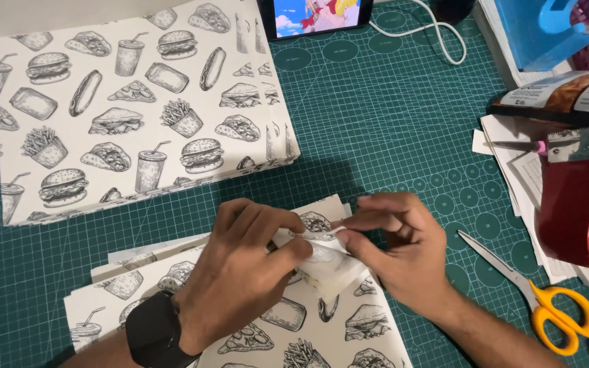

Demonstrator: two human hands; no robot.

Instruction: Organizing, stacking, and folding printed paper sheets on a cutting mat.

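Both hands are closed on 1 small folded piece of white paper (325, 262): the left hand (240, 266) pins it down, and the right hand (393, 242) pinches its top edge, likely to crease it. It rests on a stack of food-print sheets (294, 327). Behind lies a matching printed box (131, 109); to the right, yellow-handled scissors (547, 300), a red tape dispenser (577, 197) and a brown pouch (567, 95) on the green desk (390, 129).

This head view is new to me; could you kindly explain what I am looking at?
The camera sits on a person's head, looking down at their own two bare hands over a green cutting mat. The left hand, with a black watch on its wrist, and the right hand together pinch a small folded white paper piece above sheets of food-print paper. A larger stack of the same paper, scissors and a red tape dispenser lie nearby.
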